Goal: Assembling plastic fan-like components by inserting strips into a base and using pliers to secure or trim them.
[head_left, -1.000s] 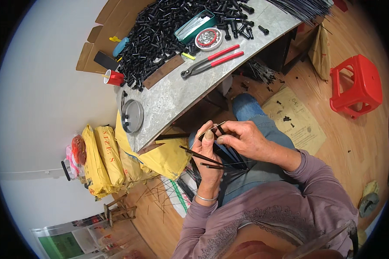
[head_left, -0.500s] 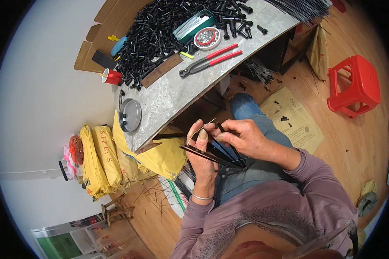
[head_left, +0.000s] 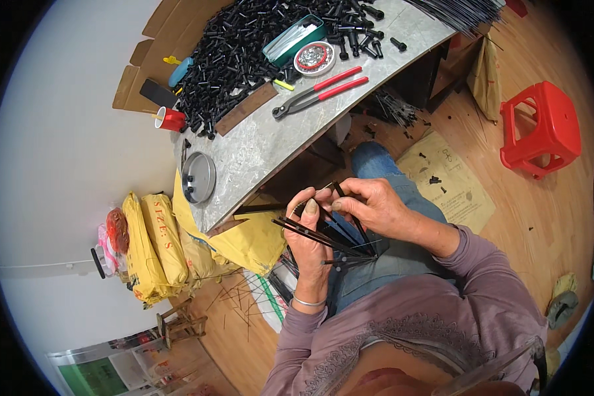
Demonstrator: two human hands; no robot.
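Note:
My left hand point(head_left: 307, 254) is closed with its thumb up, pinching a small dark notched piece, where black ribs point(head_left: 342, 245) like those of an umbrella frame come together. Some of these thin ribs cross in front of the palm and run down to a joined end over my lap. Beside it my right hand point(head_left: 388, 212) is closed, thumb and fingers gripping a black rib point(head_left: 358, 224). A short bit of fine wire shows between the fingertips of both hands. The fingers hide most of the join.
Ahead, the grey table point(head_left: 257, 148) bears a heap of black plastic parts point(head_left: 244, 46), red-handled pincers point(head_left: 320, 94), a round metal dish point(head_left: 199, 178) and a bowl point(head_left: 313, 58) of small metal pieces. A red stool point(head_left: 541, 129) stands right; yellow sacks point(head_left: 162, 237) lie left.
The fine wire stuck out above my left fingers and curved down; now only a short bit shows at the fingertips. My right hand has shifted slightly up and right; both hands keep their grip.

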